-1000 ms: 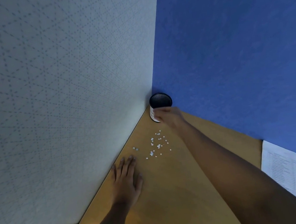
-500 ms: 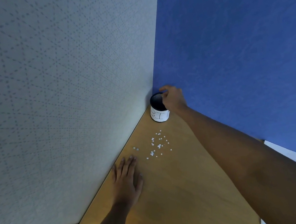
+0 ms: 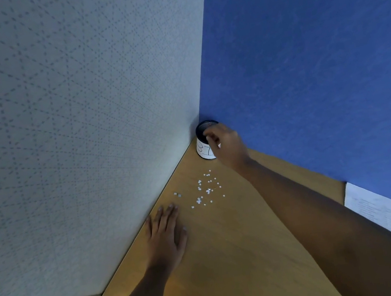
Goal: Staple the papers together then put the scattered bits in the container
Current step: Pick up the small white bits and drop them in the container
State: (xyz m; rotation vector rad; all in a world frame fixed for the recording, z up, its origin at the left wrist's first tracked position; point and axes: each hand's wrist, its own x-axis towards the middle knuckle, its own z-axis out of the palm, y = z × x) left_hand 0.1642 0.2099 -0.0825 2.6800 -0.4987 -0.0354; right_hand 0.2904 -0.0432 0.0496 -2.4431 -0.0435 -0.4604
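Many bits (image 3: 205,189) between hands (image 3: 167,235) (image 3: 227,145), near container (image 3: 202,148)

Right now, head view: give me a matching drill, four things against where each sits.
Things:
1. container
2. scattered bits
3. papers
4. left hand

Places:
A. palm down on the desk, beside the grey wall
B. in the corner where both walls meet
C. against the blue wall, at the view's right edge
D. strewn loose on the desk

Pairs: 1-B, 2-D, 3-C, 4-A
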